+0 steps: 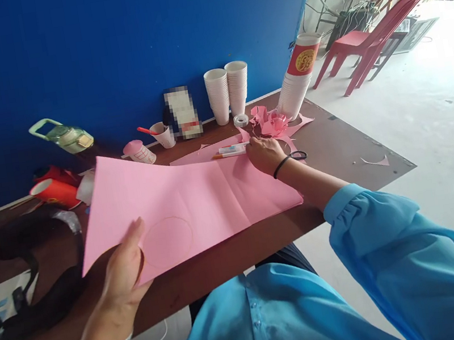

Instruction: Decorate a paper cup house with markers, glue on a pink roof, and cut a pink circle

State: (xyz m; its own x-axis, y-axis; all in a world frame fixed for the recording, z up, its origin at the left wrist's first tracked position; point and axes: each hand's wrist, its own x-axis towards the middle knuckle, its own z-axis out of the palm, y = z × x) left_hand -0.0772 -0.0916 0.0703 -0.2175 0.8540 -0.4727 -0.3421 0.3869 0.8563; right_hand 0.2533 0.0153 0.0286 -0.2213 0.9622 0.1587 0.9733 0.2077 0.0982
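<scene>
A large sheet of pink paper (205, 196) slants over the table's front edge, its left end lifted. A circle in thin line is drawn near its lower left, and a faint fold runs across its right part. My left hand (123, 264) grips the sheet's lower left edge, thumb on top beside the circle. Over the far right part of the sheet, my right hand (265, 154) has its fingers curled together; what they hold, if anything, is hidden. Close to those fingertips are pens (230, 151) and crumpled pink paper scraps (271, 121).
Behind stand white paper cup stacks (219, 96), a tape roll (240, 120) and a tilted cup stack (297, 81). Leftward are a pink-topped cup (139, 151), a cup with a red stick (163, 136), a green bottle (69, 138), a red cup (55, 193) and a black strap (28, 276).
</scene>
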